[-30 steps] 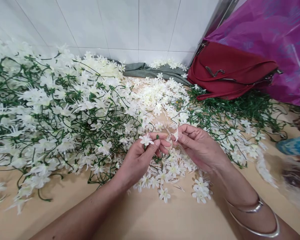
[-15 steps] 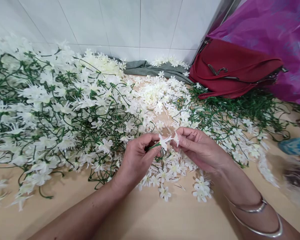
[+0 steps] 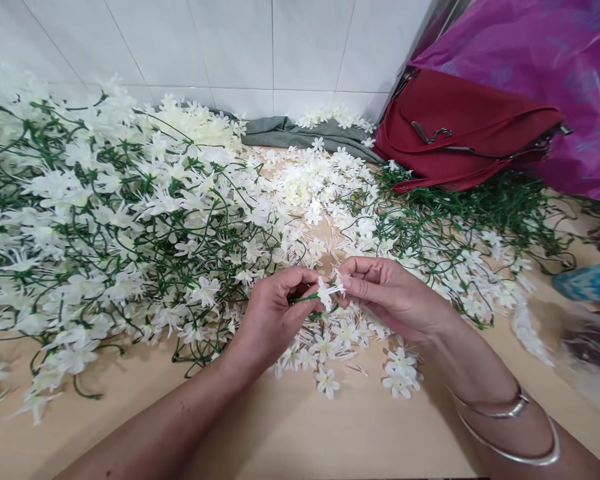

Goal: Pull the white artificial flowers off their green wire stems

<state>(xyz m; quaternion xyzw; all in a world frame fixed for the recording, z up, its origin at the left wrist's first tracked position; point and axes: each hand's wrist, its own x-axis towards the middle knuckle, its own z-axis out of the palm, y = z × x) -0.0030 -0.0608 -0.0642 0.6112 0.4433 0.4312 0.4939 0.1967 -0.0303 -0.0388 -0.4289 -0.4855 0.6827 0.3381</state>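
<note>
The left hand [image 3: 273,313] is closed in a pinch around a thin green plastic stem [image 3: 306,297], thumb and forefinger near its tip, so the stem points toward three o'clock and stays steady. The right hand [image 3: 390,293] meets it from the other side, fingertips narrowed on a small white artificial flower [image 3: 326,291] that sits right at the stem's end; the two hands nearly touch, which looks like the close bracing such small parts need (whether the flower is fully seated on the stem I cannot tell). Both are held just above the tan surface [image 3: 300,433], at the centre of view.

Directly below the hands, toward six o'clock, lies a scatter of loose white flower heads [image 3: 330,347], kept within easy reach. At nine o'clock a large heap of green wiry stems bearing white flowers [image 3: 115,213] spreads across the surface. At two o'clock lies a tangle of green stems with few flowers [image 3: 460,227], on the right hand's side. Behind, at twelve o'clock, a mound of cream loose blossoms [image 3: 315,180] rests against a crumpled grey-green cloth [image 3: 290,132]. A dark red bag with straps [image 3: 460,127] leans at one o'clock under purple plastic sheeting [image 3: 530,60]. Two silver bangles [image 3: 510,427] circle the right wrist
</note>
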